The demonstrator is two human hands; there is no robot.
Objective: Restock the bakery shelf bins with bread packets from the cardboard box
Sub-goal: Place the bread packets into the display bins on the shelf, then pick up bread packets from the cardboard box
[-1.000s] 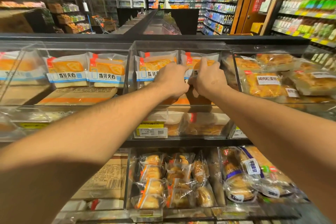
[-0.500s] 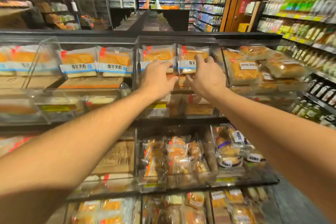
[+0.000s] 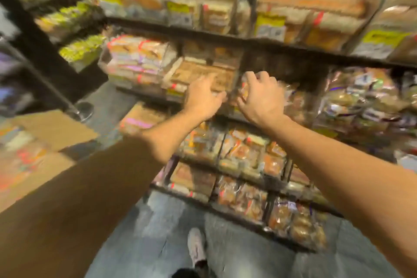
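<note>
Reaching forward at arm's length, both hands sit at the front of the middle shelf (image 3: 282, 46) of the bakery rack. No label or brand can be read; motion blur smears every packet, and only yellow price tags (image 3: 269, 22) and red-orange stripes show as colour.

Left hand (image 3: 203, 99) is seen from the back, fingers loosely bent toward a flat carton (image 3: 203, 73) lying in a bin; whether they touch it I cannot tell. Right hand (image 3: 261, 95) has fingers curled down over a clear packet (image 3: 244, 92) of small buns; contact looks likely, but a firm hold cannot be confirmed.

Cardboard box (image 3: 33, 142) stands open at lower left on the floor (image 3: 158, 232), well apart from both hands, with blurred packets inside. One shoe (image 3: 196, 247) stands on the floor before the lowest shelf.
</note>
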